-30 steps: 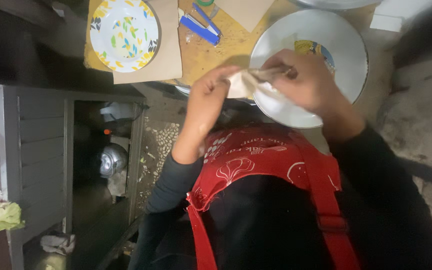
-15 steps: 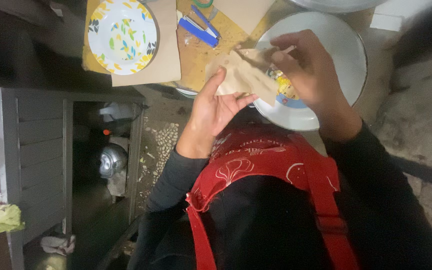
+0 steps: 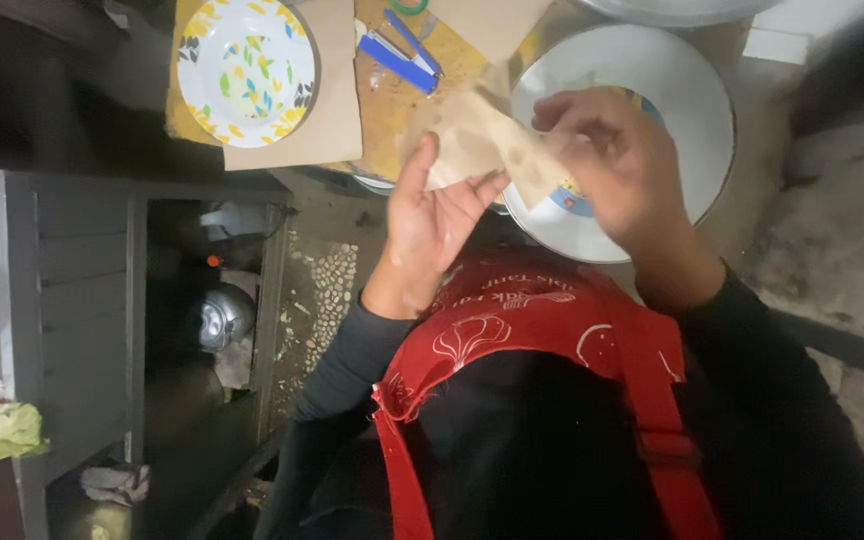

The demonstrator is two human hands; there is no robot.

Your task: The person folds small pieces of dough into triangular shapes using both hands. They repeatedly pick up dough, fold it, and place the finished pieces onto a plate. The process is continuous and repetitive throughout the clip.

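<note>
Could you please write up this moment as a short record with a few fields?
Left hand: left hand open, palm up, under the brown paper sheet
Right hand: right hand pinching the sheet's right side
Under the hands: large white plate
Nearby: patterned plate on cardboard, blue tool
Clothing: red apron

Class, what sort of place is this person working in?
Probably a home craft or painting workspace: a painted plate on cardboard, blue tools, and a red apron.
</note>
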